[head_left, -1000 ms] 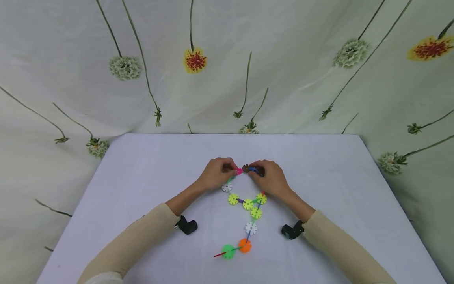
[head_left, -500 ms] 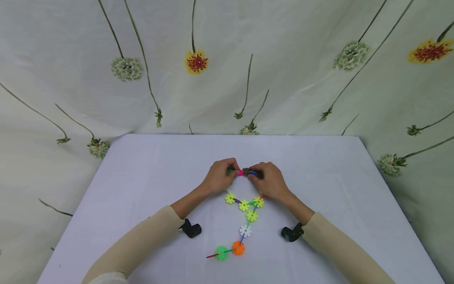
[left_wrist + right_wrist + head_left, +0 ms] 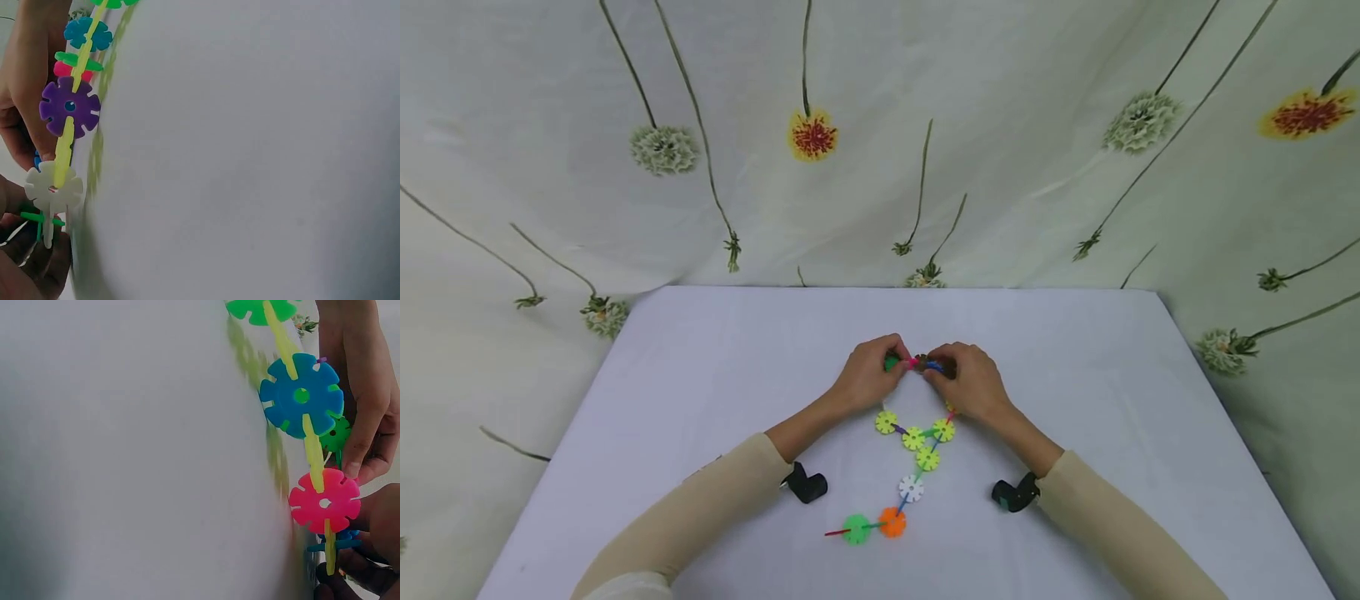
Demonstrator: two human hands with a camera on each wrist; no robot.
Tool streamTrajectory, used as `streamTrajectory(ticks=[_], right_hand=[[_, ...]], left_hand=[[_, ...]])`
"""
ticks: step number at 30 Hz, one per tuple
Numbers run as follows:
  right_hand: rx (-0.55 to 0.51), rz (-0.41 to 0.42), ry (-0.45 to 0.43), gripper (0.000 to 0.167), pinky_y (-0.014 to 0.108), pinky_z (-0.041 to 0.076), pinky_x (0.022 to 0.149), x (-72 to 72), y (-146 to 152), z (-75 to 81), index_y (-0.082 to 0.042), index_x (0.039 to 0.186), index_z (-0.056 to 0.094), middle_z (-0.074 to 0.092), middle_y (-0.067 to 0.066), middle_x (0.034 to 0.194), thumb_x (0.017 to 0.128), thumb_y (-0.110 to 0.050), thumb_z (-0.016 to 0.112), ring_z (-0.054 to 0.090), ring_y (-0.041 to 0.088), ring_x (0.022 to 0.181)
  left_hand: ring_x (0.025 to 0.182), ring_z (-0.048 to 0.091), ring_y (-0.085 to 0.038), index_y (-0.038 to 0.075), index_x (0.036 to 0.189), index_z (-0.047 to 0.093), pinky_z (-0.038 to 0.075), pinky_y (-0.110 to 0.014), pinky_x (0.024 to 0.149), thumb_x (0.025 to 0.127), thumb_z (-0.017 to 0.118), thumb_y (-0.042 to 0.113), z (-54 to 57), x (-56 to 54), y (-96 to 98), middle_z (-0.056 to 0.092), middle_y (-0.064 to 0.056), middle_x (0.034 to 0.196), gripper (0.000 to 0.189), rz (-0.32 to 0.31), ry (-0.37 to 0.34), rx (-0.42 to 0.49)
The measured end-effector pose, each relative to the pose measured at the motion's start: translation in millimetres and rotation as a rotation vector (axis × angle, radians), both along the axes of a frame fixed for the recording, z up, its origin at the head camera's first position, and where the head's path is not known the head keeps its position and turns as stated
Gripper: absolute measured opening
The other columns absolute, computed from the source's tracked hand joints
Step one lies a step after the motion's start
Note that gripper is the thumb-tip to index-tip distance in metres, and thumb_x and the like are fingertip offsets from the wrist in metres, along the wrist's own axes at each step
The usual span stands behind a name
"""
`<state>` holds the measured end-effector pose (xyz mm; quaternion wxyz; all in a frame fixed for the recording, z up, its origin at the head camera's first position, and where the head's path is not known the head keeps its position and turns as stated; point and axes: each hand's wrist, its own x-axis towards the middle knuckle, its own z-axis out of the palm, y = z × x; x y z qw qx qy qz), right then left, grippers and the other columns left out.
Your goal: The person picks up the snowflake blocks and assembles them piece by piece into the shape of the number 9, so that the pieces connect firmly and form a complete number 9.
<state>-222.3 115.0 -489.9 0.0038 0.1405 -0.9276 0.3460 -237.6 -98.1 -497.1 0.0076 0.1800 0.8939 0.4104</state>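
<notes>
My left hand [image 3: 867,371] pinches a small pink notched disc [image 3: 913,363] in the head view; a green disc [image 3: 891,362] shows between its fingers. Opposite it, my right hand [image 3: 972,379] pinches a blue connector stick [image 3: 934,365] beside a brown notched disc [image 3: 921,362]. The pink and brown discs meet; whether they are locked together I cannot tell. Below hangs the linked chain of yellow discs [image 3: 927,458], a white disc [image 3: 912,488], an orange disc [image 3: 892,522] and a green end disc [image 3: 856,529]. Fingers hide parts of the upper chain.
A white-covered table [image 3: 737,350] lies underneath, with a flowered cloth [image 3: 865,200] behind it. Black wrist cameras [image 3: 805,483] sit under the forearms. Chain discs, such as a purple disc [image 3: 70,107] and a blue disc [image 3: 302,395], hang close to the wrist cameras.
My left hand has moved slightly right, bringing the pink disc against the brown one. The chain's lower end has swung left. My right hand has barely moved.
</notes>
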Motion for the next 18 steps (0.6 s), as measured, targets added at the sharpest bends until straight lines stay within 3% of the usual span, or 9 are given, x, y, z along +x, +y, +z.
streamTrajectory(ticks=[6, 12, 15, 18], right_hand=[[-0.037, 0.041, -0.033, 0.027, 0.039, 0.055, 0.086, -11.3, 5.9, 4.4, -0.011, 0.122, 0.079, 0.078, 0.008, 0.106, 0.099, -0.024, 0.079, 0.069, 0.022, 0.095], [-0.071, 0.099, -0.088, 0.030, 0.045, 0.059, 0.094, -25.1, 14.9, 5.1, -0.009, 0.127, 0.077, 0.078, 0.011, 0.118, 0.100, -0.024, 0.077, 0.072, 0.026, 0.107], [-0.061, 0.100, -0.107, 0.032, 0.045, 0.059, 0.096, -28.8, 18.8, 4.0, -0.009, 0.129, 0.076, 0.078, 0.011, 0.120, 0.101, -0.024, 0.076, 0.071, 0.026, 0.109], [-0.054, 0.088, -0.119, 0.030, 0.043, 0.059, 0.095, -30.6, 20.8, 1.0, -0.010, 0.129, 0.076, 0.078, 0.010, 0.118, 0.101, -0.024, 0.075, 0.071, 0.024, 0.106]], left_hand=[[0.109, 0.071, -0.020, 0.013, 0.112, 0.074, 0.060, -0.041, 0.099, 0.103, 0.071, 0.015, 3.6, -5.0, -8.6, 0.078, -0.003, 0.113, 0.010, -0.022, -0.059, 0.011], [0.126, 0.070, -0.024, 0.013, 0.127, 0.072, 0.060, -0.041, 0.104, 0.106, 0.068, 0.021, 2.6, -8.9, -17.9, 0.076, -0.005, 0.129, 0.023, -0.068, -0.107, 0.054], [0.126, 0.069, -0.025, 0.013, 0.127, 0.071, 0.059, -0.042, 0.104, 0.107, 0.066, 0.021, 1.3, -8.9, -23.0, 0.074, -0.006, 0.129, 0.022, -0.060, -0.101, 0.052], [0.116, 0.071, -0.023, 0.014, 0.120, 0.074, 0.059, -0.042, 0.100, 0.106, 0.067, 0.021, -1.0, -9.0, -26.5, 0.075, -0.005, 0.123, 0.017, -0.035, -0.081, 0.047]])
